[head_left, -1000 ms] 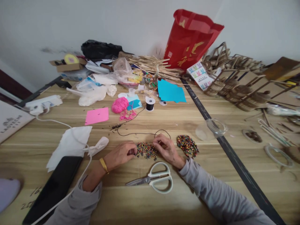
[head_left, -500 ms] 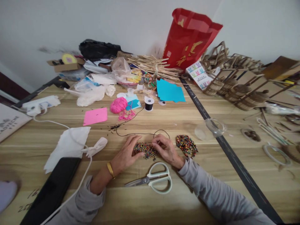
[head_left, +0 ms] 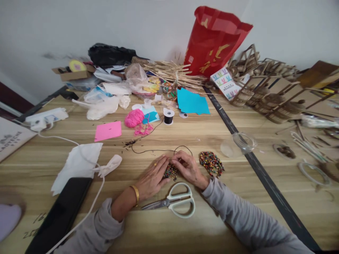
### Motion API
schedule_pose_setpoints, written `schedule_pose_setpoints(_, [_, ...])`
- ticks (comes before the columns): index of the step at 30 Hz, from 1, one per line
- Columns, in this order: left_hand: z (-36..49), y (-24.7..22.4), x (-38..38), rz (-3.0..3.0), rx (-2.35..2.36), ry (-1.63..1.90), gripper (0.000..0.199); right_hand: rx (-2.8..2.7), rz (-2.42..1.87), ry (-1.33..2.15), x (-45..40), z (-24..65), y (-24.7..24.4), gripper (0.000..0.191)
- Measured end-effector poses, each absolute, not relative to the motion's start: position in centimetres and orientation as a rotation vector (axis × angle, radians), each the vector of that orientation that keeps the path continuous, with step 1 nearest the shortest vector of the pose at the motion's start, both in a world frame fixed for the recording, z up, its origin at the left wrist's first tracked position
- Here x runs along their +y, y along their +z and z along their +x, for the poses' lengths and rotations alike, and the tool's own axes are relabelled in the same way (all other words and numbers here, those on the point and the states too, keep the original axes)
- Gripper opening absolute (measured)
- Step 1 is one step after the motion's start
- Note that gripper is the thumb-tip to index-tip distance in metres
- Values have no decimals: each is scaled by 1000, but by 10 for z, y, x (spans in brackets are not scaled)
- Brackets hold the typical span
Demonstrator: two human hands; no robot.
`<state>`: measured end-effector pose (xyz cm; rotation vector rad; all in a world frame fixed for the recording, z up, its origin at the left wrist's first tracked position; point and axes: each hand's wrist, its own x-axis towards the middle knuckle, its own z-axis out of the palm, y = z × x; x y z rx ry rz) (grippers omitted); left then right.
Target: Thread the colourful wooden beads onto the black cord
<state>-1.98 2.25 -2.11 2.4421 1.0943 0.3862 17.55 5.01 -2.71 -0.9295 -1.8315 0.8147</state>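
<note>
My left hand (head_left: 153, 178) lies over the left part of a pile of small multicoloured beads (head_left: 171, 171), its fingers stretched out and hiding many of them. At the right side of the pile, my right hand (head_left: 188, 167) pinches the thin black cord (head_left: 143, 152) between thumb and forefinger. From the hand the cord loops behind and runs back to a black-wound spool (head_left: 168, 116). Strung beads (head_left: 211, 164) lie in a coiled heap right of my right hand. Scissors (head_left: 172, 202) with pale handles rest just in front of both hands.
A black phone-like slab (head_left: 59, 215), a white cable (head_left: 91, 208) and white paper (head_left: 75, 164) lie at left. Pink yarn (head_left: 134, 118), pink card (head_left: 108, 131) and blue sheets (head_left: 193, 101) are farther back. Clear round lids (head_left: 245, 143) and woven baskets (head_left: 284, 111) stand right.
My left hand has moved right and onto the beads, covering the left part of the pile. My right hand stays almost in place with the cord pinched.
</note>
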Motion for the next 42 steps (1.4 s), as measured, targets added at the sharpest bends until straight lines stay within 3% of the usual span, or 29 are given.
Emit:
schedule_pose_setpoints(14, [-18,-18,25,2340,1088,401,55,-1522,-1002,1038,52,179,-33,19])
schedule_pose_setpoints(28, [5,-16,36,2448,978,704,21,-1248,-1020,1217,53,186,-18,33])
schedule_pose_setpoints(42, [20,-16,46,2523,1054,644,14,-1307,-1009,1179,56,185,-22,32])
